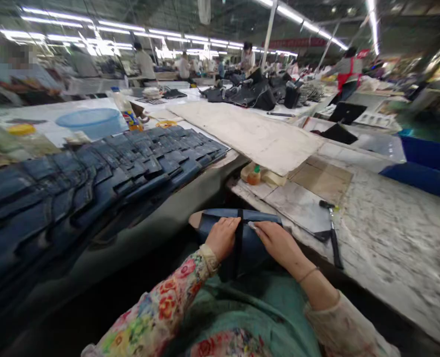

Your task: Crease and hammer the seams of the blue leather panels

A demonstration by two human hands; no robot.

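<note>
A dark blue leather-like piece [255,248], perhaps a bag part, rests on my lap against the table edge. A black strap [239,243] runs down its middle, and a tan patch shows at its left end. My left hand [223,237] lies on the piece just left of the strap, its fingers bent and pressed together at the strap's edge. Right of the strap, my right hand [275,240] pinches a small whitish thing [251,225] against the piece. What that small thing is, I cannot make out.
Overlapping dark blue pieces [131,168] cover the left table. On the right table lie a hammer [333,233], a small jar with a green top [254,176] and a large pale sheet [249,131]. Black bags [253,91] are heaped farther back. Several people work beyond.
</note>
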